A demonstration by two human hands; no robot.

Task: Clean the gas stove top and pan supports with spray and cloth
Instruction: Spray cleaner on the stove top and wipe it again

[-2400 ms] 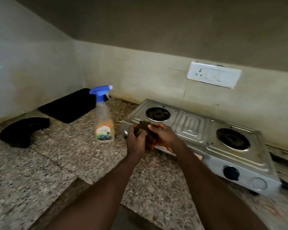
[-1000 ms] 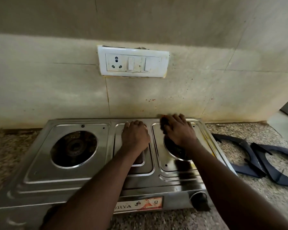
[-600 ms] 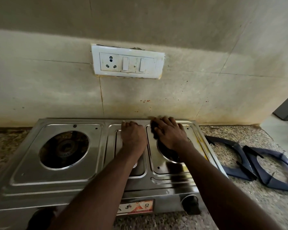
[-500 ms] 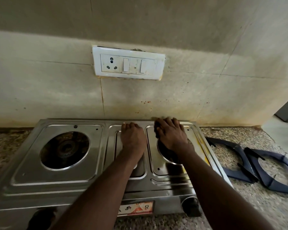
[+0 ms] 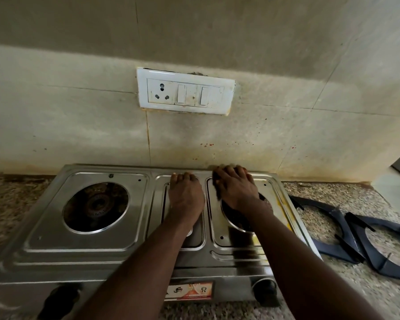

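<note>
Label [image 5: 189, 291]: a small strip on the front panel of the gas stove [image 5: 90, 255], at 6 o'clock in the view and between the two knobs. No whole word can be read on it. A forearm [image 5: 143, 262] hides its 9 o'clock end. On the exposed pale part stand two dark signs: a swastika-like mark, and at its 3 o'clock an omega-shaped mark. Between and behind them the ground turns orange-red, with a blurred picture. A line of fine print runs along the 6 o'clock edge of the strip and is too small to read. Switch plate [image 5: 185, 91]: on the wall at 12 o'clock; any lettering on it is too small to tell.
</note>
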